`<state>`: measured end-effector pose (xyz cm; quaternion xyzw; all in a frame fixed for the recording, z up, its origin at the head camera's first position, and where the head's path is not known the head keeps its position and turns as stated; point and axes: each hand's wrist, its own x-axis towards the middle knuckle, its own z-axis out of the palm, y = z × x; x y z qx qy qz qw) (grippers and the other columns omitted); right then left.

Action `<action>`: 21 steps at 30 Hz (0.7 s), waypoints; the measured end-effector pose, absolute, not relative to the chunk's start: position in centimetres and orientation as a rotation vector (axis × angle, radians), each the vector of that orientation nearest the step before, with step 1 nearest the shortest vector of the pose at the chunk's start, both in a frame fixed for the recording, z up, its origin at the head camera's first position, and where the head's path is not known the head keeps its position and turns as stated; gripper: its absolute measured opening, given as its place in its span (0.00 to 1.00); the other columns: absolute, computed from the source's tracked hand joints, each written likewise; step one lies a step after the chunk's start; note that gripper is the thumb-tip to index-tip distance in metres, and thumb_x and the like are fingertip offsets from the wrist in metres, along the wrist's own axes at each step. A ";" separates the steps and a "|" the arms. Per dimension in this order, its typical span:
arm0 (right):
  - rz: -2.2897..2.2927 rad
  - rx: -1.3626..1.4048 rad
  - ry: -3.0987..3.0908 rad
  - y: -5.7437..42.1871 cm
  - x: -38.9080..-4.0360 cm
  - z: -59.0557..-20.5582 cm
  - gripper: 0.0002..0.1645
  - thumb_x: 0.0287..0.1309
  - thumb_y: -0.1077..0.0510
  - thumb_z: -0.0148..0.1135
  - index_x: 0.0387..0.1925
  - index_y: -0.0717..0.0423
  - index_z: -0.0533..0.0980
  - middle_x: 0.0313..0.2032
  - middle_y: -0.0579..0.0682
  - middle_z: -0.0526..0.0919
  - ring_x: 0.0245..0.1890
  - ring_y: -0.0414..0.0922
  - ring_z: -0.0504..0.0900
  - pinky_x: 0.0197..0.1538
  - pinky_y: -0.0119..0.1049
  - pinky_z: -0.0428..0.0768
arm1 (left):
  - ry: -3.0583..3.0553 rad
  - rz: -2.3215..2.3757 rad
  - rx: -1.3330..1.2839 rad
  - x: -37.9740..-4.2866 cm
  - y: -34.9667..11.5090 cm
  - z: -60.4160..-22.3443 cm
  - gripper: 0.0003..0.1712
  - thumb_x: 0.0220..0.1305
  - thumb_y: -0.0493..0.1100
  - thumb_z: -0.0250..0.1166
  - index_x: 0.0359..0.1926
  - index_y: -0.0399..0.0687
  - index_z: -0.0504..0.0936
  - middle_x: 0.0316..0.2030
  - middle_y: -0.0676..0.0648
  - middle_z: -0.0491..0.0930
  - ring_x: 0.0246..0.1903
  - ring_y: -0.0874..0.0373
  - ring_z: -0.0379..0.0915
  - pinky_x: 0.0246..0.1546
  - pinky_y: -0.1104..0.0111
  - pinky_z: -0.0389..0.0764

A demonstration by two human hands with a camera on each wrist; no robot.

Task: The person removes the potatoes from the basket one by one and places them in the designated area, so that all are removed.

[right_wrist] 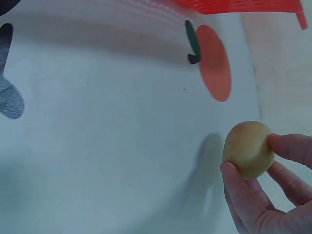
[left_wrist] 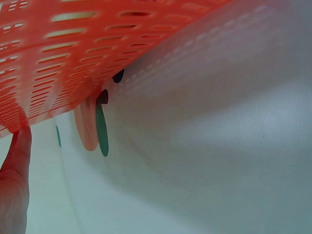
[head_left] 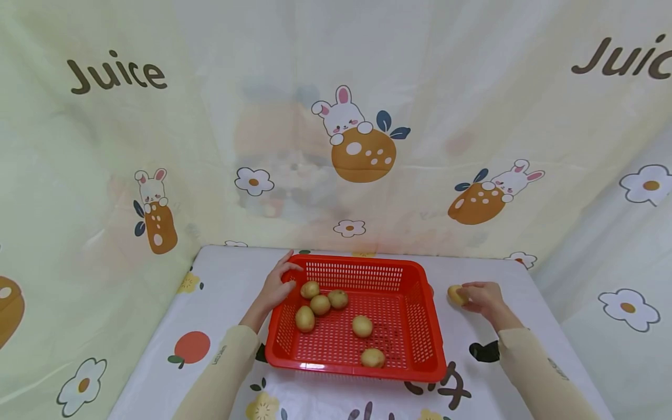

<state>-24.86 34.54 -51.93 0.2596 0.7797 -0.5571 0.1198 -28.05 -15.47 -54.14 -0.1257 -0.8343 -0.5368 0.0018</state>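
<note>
A red plastic basket (head_left: 357, 373) with slotted walls stands on the covered table, several potatoes (head_left: 320, 304) lying inside it. Most are grouped at its left side, with one (head_left: 362, 326) near the middle and another (head_left: 373, 357) by the front wall. My left hand (head_left: 274, 287) holds the basket's rim at the back left corner; in the left wrist view one finger (left_wrist: 17, 165) touches the outer wall. Right of the basket, my right hand (head_left: 484, 297) pinches a single potato (right_wrist: 248, 148) between thumb and fingers. That potato's shadow falls on the cloth beside it.
A white tablecloth (head_left: 226, 262) with printed fruit, flowers and dark lettering covers the table. Patterned curtains (head_left: 294, 58) hang behind it and at both sides. The basket's right wall (head_left: 426, 315) stands between the right hand and the potatoes inside.
</note>
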 end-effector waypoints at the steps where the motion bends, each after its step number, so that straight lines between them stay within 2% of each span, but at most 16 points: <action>1: -1.630 0.769 2.271 34.6 -24.8 -52.1 0.33 0.65 0.60 0.58 0.65 0.75 0.61 0.63 0.72 0.62 0.55 0.61 0.71 0.47 0.39 0.83 | -2.617 -1.689 -0.392 -28.0 -15.5 -54.1 0.20 0.55 0.27 0.55 0.49 0.36 0.80 0.75 0.45 0.53 0.74 0.42 0.46 0.69 0.44 0.52; 13: -1.621 0.813 2.278 35.0 -24.6 -53.9 0.31 0.63 0.61 0.60 0.61 0.77 0.64 0.56 0.73 0.68 0.41 0.55 0.78 0.40 0.39 0.85 | -2.596 -1.725 -0.390 -28.0 -15.3 -54.1 0.19 0.55 0.25 0.56 0.48 0.37 0.81 0.75 0.43 0.53 0.74 0.41 0.45 0.69 0.40 0.52; 17: -1.625 0.785 2.278 34.9 -24.6 -53.9 0.32 0.63 0.60 0.59 0.61 0.76 0.64 0.57 0.72 0.68 0.40 0.53 0.78 0.41 0.38 0.85 | -2.584 -1.732 -0.385 -28.0 -15.4 -54.1 0.19 0.55 0.25 0.56 0.48 0.36 0.81 0.75 0.43 0.53 0.74 0.40 0.45 0.68 0.40 0.52; 21: -1.617 0.746 2.257 34.9 -24.6 -53.4 0.30 0.64 0.61 0.59 0.61 0.78 0.63 0.52 0.71 0.70 0.37 0.51 0.79 0.42 0.41 0.85 | -2.611 -1.707 -0.377 -28.0 -15.4 -54.1 0.19 0.56 0.26 0.55 0.49 0.37 0.80 0.76 0.45 0.53 0.74 0.42 0.45 0.69 0.42 0.52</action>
